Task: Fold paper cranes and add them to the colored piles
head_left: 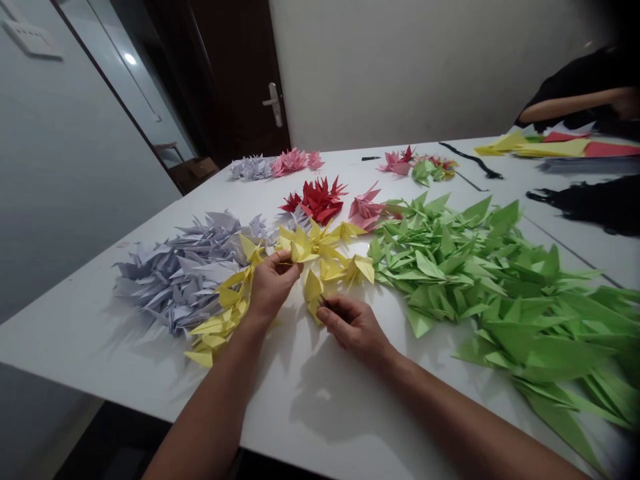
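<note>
My left hand [276,279] is closed in a pinch beside a yellow folded paper crane [301,245]. What its fingertips grip is too small to name. To its right and lower, my right hand [353,323] pinches a small dark thing at its fingertips, next to another yellow paper crane [313,291]. Several more yellow cranes lie around both hands, and a row of yellow cranes [231,300] runs down the left past my left forearm. A heap of pale lilac paper cranes [190,267] lies left of them, and a large heap of green paper cranes [500,293] spreads to the right.
Behind the yellow cranes sit red paper cranes [320,200] and pink ones [367,208]. Smaller coloured piles line the far edge of the white table [175,223]. Black cord [473,159] and stacked coloured paper [550,148] lie at the far right, before another person's arm [575,107].
</note>
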